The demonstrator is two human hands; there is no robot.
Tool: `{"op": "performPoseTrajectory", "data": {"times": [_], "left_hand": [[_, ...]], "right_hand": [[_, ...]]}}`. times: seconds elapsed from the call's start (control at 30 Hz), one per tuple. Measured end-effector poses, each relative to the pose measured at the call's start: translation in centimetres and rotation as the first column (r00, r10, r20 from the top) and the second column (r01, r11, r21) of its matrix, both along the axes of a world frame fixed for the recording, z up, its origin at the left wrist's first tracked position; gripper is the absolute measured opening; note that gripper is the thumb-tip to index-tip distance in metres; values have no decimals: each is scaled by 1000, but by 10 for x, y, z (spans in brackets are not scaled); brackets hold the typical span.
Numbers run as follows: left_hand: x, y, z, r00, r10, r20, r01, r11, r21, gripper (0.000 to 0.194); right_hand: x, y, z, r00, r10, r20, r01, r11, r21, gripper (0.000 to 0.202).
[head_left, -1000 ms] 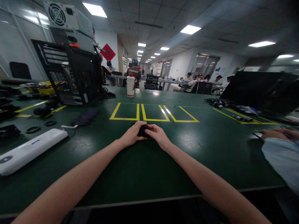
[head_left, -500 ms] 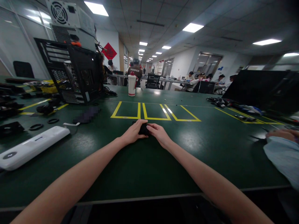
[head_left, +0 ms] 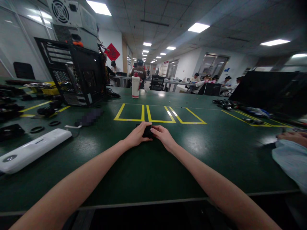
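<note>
A small black object (head_left: 148,131) is between my two hands over the green table (head_left: 148,172), just in front of the yellow tape outlines (head_left: 157,121). My left hand (head_left: 137,134) is wrapped round its left side, thumb nearest me. The fingertips of my right hand (head_left: 163,135) are pressed together against its right side. Fingers hide much of the object, so its exact shape cannot be made out.
A white power strip (head_left: 35,150) and black rings (head_left: 37,129) lie at left, before a black computer case (head_left: 79,73). A white cup (head_left: 135,87) stands at the back. At right are cables (head_left: 224,104) and another person's hand (head_left: 292,138).
My hands and the black object have hardly moved. The other person's hand and sleeve at the right edge have shifted slightly to the right.
</note>
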State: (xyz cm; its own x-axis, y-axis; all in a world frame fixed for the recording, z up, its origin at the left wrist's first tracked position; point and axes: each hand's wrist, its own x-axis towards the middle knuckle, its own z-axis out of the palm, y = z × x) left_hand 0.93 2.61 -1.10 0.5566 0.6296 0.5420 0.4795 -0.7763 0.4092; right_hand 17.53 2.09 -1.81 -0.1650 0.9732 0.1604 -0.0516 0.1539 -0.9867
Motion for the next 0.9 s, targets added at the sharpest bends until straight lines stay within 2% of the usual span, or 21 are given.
{"op": "performPoseTrajectory", "data": {"times": [0.1, 0.23, 0.43, 0.63, 0.9], "left_hand": [[0, 1, -1, 1000, 3, 4, -3, 1000, -2, 68], [-1, 1, -1, 1000, -20, 20, 20, 1000, -1, 67], [0, 0, 0, 999, -20, 28, 20, 1000, 0, 68], [0, -1, 1, 1000, -5, 21, 5, 1000, -19, 68], [0, -1, 1, 1000, 7, 18, -6, 999, -33, 66]], "right_hand": [[2, -1, 2, 999, 39, -11, -39, 999, -23, 34], [4, -9, 8, 996, 88, -8, -88, 996, 29, 34], [1, -10, 8, 999, 37, -6, -37, 999, 31, 27], [1, -8, 9, 999, 35, 22, -34, 999, -34, 35], [1, -14, 14, 997, 74, -17, -73, 996, 47, 35]]}}
